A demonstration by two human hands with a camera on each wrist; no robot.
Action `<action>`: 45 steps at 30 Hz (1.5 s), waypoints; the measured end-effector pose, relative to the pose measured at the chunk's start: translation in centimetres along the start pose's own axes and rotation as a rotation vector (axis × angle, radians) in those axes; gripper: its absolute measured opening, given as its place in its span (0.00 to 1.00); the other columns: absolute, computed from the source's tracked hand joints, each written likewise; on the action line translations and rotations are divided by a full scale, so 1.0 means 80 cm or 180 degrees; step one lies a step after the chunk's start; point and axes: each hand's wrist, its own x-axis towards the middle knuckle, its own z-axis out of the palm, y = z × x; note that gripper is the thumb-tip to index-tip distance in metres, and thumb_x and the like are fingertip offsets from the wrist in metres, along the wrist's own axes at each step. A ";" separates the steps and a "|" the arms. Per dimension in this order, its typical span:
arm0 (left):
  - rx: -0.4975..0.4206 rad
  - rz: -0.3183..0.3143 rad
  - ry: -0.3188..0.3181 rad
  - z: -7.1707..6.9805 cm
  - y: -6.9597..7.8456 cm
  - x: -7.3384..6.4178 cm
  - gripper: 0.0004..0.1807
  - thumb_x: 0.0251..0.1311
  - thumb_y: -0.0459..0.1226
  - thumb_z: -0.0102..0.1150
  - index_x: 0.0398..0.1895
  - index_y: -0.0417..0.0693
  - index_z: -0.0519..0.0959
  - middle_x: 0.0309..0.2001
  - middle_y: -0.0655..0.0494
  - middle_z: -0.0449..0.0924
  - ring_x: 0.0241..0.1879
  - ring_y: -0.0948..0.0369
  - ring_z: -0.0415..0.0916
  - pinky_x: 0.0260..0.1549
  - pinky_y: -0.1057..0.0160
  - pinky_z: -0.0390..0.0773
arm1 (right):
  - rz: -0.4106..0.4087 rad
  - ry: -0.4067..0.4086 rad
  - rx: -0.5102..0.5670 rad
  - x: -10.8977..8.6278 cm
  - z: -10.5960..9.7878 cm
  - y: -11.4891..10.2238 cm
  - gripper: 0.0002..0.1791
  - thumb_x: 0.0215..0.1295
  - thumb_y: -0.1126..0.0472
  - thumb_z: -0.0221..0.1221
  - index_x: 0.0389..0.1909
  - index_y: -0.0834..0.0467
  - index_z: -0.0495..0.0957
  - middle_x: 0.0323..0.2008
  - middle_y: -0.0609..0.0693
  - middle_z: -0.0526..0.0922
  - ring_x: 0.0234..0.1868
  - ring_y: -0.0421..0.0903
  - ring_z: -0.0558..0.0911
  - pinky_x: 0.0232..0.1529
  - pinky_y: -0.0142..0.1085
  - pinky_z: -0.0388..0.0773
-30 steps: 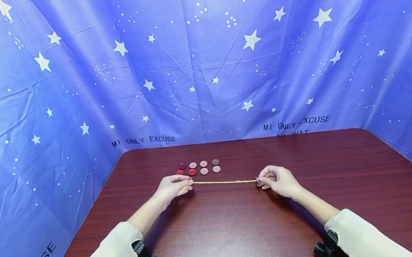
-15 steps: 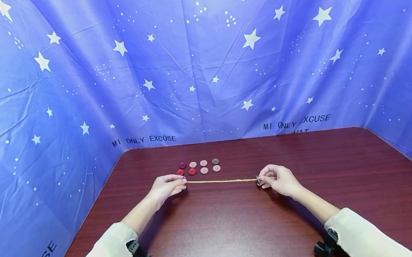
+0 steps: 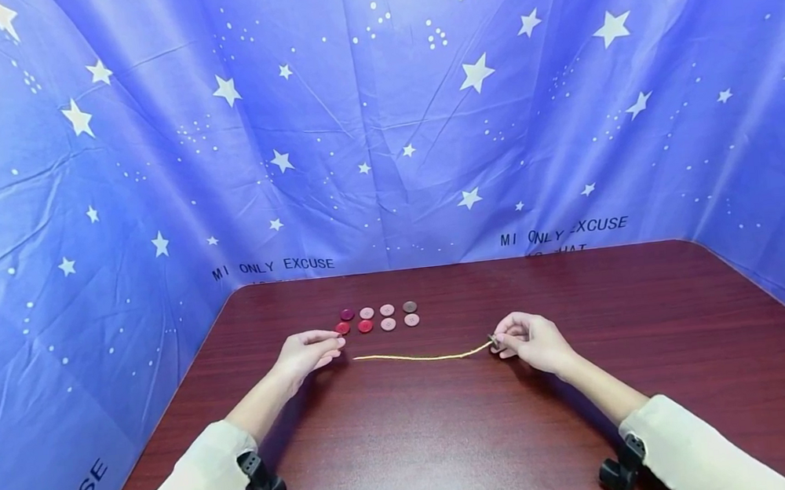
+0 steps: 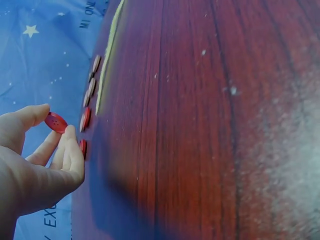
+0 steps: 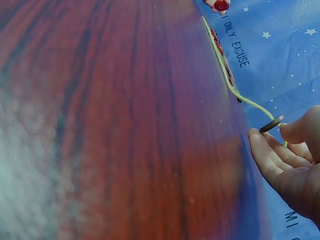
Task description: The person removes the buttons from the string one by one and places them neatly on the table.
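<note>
A red button (image 4: pixel 56 122) is pinched between the thumb and fingertips of my left hand (image 3: pixel 309 354), held a little above the table. Between thumb and fingers, my right hand (image 3: pixel 530 344) holds a dark grey-brown button (image 5: pixel 272 123). A thin yellow cord (image 3: pixel 418 358) runs from that button, apparently through it, and trails leftward in a slack curve. Its loose left end lies on the tabletop, just short of my left fingertips and apart from the red button.
Two rows of loose buttons (image 3: pixel 387 310) lie flat behind the cord, in dark red, red, pink and grey-brown. They are on a dark wood-grain table (image 3: pixel 412 448). A blue star-patterned cloth (image 3: pixel 366 121) hangs behind and at both sides.
My left hand has drawn away to the left. The cord was taut between both hands; its left end has come free and the cord sags. My right hand has barely moved.
</note>
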 end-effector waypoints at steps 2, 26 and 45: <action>0.0050 -0.0028 0.0047 -0.001 0.000 0.003 0.22 0.56 0.36 0.66 0.52 0.31 0.78 0.33 0.60 0.86 0.32 0.69 0.82 0.39 0.72 0.83 | 0.0004 -0.0005 0.0013 0.000 0.000 0.000 0.07 0.65 0.71 0.55 0.37 0.74 0.73 0.36 0.69 0.85 0.31 0.40 0.86 0.35 0.34 0.85; -0.0008 -0.0201 0.0145 -0.010 -0.005 0.021 0.16 0.57 0.28 0.61 0.47 0.25 0.79 0.25 0.55 0.86 0.23 0.68 0.82 0.28 0.69 0.84 | 0.0011 -0.0001 0.0030 -0.001 -0.001 0.000 0.06 0.64 0.72 0.55 0.37 0.75 0.73 0.34 0.68 0.85 0.31 0.42 0.87 0.35 0.34 0.85; 0.0438 -0.0158 0.0608 -0.001 0.000 0.031 0.07 0.51 0.28 0.65 0.31 0.28 0.83 0.13 0.59 0.80 0.13 0.70 0.76 0.18 0.74 0.79 | 0.0018 -0.0018 0.0000 0.000 -0.001 0.002 0.07 0.65 0.71 0.56 0.37 0.74 0.73 0.35 0.67 0.85 0.31 0.42 0.87 0.35 0.34 0.85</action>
